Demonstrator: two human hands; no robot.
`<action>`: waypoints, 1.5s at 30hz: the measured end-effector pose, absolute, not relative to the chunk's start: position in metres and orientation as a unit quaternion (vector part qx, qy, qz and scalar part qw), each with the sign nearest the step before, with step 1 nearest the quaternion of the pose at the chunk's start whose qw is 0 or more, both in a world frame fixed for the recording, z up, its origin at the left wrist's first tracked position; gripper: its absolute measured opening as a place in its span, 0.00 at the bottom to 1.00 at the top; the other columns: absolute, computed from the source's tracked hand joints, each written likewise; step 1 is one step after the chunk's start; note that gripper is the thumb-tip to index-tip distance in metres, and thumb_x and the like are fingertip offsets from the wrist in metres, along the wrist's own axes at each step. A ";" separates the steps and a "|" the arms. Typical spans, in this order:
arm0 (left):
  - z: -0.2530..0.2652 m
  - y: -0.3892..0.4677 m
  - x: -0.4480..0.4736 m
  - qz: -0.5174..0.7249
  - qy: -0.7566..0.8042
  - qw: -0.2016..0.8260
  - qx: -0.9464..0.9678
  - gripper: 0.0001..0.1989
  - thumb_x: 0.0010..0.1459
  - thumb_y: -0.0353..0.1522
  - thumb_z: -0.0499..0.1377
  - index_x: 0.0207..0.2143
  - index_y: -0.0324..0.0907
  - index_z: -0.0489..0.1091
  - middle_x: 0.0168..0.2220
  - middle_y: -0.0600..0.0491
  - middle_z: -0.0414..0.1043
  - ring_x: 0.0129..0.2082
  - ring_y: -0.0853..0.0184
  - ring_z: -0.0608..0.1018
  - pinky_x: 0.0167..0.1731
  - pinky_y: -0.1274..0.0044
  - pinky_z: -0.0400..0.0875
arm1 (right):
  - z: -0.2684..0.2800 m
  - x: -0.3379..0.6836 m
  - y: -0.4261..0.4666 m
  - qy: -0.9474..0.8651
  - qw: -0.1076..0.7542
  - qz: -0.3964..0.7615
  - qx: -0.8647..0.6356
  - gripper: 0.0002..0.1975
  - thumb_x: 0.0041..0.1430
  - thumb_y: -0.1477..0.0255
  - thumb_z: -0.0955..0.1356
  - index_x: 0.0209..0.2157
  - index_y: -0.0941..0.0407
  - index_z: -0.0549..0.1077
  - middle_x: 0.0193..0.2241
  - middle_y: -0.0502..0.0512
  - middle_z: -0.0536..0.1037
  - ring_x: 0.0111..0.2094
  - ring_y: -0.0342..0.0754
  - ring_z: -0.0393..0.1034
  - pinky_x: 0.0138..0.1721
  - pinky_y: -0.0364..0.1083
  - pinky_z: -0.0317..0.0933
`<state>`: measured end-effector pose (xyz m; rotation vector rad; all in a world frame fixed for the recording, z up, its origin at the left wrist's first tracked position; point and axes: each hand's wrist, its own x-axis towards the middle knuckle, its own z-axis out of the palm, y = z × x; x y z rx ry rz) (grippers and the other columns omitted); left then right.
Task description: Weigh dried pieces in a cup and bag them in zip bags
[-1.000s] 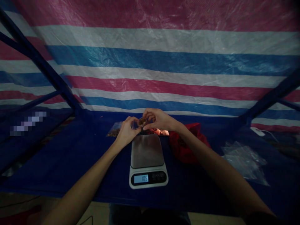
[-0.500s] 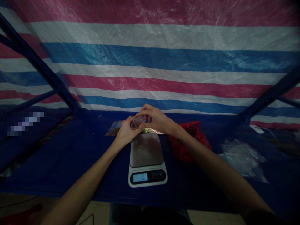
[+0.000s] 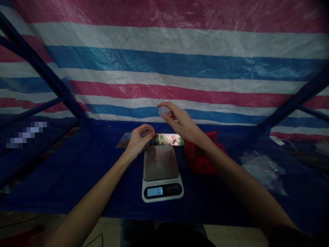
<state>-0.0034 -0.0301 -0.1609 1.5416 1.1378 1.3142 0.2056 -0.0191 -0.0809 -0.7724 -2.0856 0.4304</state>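
My right hand [image 3: 177,118] is raised behind the scale, its fingers closed on a small clear plastic cup [image 3: 164,111] tipped on its side. Lower and to the left, my left hand [image 3: 141,137] curls round the rounded mouth of what looks like a clear plastic bag [image 3: 145,132]; most of it is hidden by the fingers. In front of both hands sits a white kitchen scale [image 3: 161,164], its display reading 0.0 and a small crumb on its metal plate. Beside my left hand lies a clear bag of brown bits [image 3: 123,141].
Behind the scale a phone [image 3: 169,139] shows a bright picture. A red bag [image 3: 203,157] with dark contents stands right of the scale, partly under my right forearm. Empty clear zip bags [image 3: 263,171] lie farther right. Blue frame bars [image 3: 51,79] and a striped sheet enclose the table.
My right hand has lifted the cup up and to the right, away from my left hand. More of the phone now shows. My left hand stays in nearly the same place.
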 end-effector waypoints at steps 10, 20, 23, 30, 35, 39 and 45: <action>-0.157 -0.031 -0.005 0.525 0.391 0.583 0.482 0.13 0.48 0.38 0.73 0.35 0.41 0.79 0.32 0.52 0.79 0.30 0.67 0.78 0.30 0.76 0.71 | -0.162 0.282 -0.130 -0.733 0.365 0.231 -0.526 0.09 0.67 0.63 0.72 0.43 0.50 0.71 0.38 0.55 0.83 0.39 0.56 0.80 0.41 0.53 0.72; -0.158 -0.039 0.002 0.511 0.396 0.564 0.513 0.10 0.48 0.36 0.73 0.33 0.43 0.80 0.31 0.52 0.79 0.30 0.67 0.78 0.31 0.75 0.71 | -0.186 0.264 -0.159 -0.790 0.309 0.075 -0.524 0.05 0.64 0.69 0.76 0.39 0.50 0.76 0.52 0.60 0.80 0.54 0.63 0.74 0.53 0.63 0.71; -0.156 -0.037 0.001 0.532 0.383 0.524 0.543 0.10 0.46 0.35 0.73 0.30 0.43 0.77 0.31 0.55 0.78 0.31 0.69 0.76 0.34 0.76 0.70 | -0.166 0.242 -0.144 -0.809 0.319 0.087 -0.486 0.01 0.70 0.70 0.71 0.41 0.52 0.77 0.47 0.61 0.80 0.51 0.60 0.74 0.52 0.60 0.70; -0.158 -0.030 -0.003 0.550 0.385 0.463 0.579 0.12 0.46 0.37 0.73 0.31 0.42 0.77 0.33 0.53 0.79 0.36 0.65 0.79 0.42 0.73 0.73 | -0.168 0.176 -0.105 -0.874 0.173 0.043 -0.451 0.11 0.67 0.70 0.74 0.49 0.56 0.80 0.43 0.60 0.81 0.49 0.61 0.73 0.52 0.59 0.69; -0.161 -0.027 -0.003 0.531 0.385 0.435 0.617 0.11 0.48 0.38 0.71 0.33 0.41 0.78 0.35 0.51 0.81 0.38 0.63 0.80 0.45 0.71 0.74 | -0.178 0.166 -0.101 -0.875 0.177 0.016 -0.450 0.04 0.69 0.76 0.71 0.38 0.57 0.81 0.39 0.58 0.81 0.45 0.56 0.73 0.49 0.54 0.68; -0.163 -0.027 0.000 0.524 0.369 0.420 0.643 0.10 0.49 0.36 0.69 0.30 0.41 0.75 0.32 0.53 0.78 0.34 0.66 0.78 0.39 0.74 0.73 | -0.168 0.175 -0.106 -0.857 0.287 0.035 -0.427 0.04 0.67 0.77 0.73 0.37 0.55 0.80 0.37 0.55 0.81 0.43 0.55 0.73 0.47 0.52 0.67; -0.163 -0.034 0.005 0.469 0.345 0.400 0.708 0.06 0.46 0.30 0.66 0.30 0.41 0.75 0.31 0.54 0.76 0.33 0.66 0.75 0.36 0.75 0.67 | -0.137 0.180 -0.097 -0.799 0.462 0.038 -0.382 0.05 0.68 0.78 0.73 0.41 0.54 0.80 0.37 0.53 0.80 0.41 0.52 0.71 0.44 0.51 0.65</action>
